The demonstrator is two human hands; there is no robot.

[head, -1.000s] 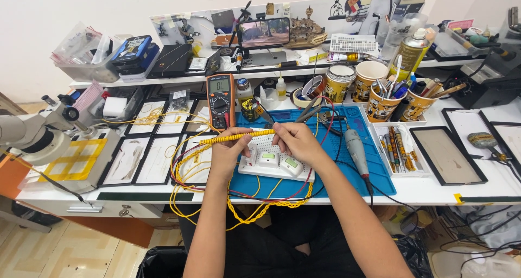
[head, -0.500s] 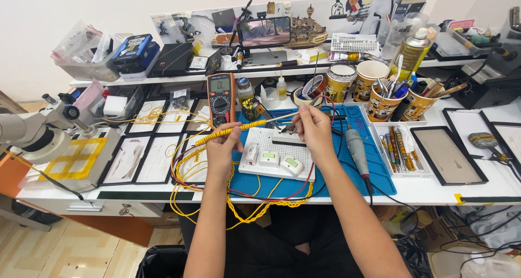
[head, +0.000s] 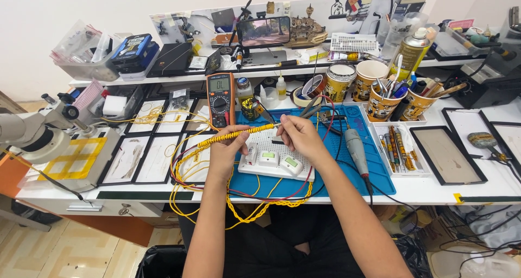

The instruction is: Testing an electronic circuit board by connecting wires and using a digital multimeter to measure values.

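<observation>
A white table [head: 488, 191] is spanning the frame, and a blue mat [head: 374, 169] is lying at its centre with a white breadboard [head: 271, 158] on it. A microscope [head: 32, 134] is standing at the left edge, and an orange multimeter [head: 221, 99] is propped just above the mat's upper left corner. Cups of tools [head: 380, 101] are crowding the upper right.

The left hand [head: 228, 150] is pinching the yellow braided cable [head: 233, 134] around its middle, thumb on top. The right hand [head: 301, 137] is pinching the cable's upper right tip, fingers pressed together; what exactly sits at that tip is too small to tell. The cable is running diagonally between the two hands, above the breadboard, with its slack looping off the table's front edge at lower centre.

Judging by this, holding the braid steady with the left hand while the right is working only the tip looks best, keeping the loose loops from dragging the breadboard and staying off the grey pen-shaped tool [head: 354, 145] just right of the right hand.
</observation>
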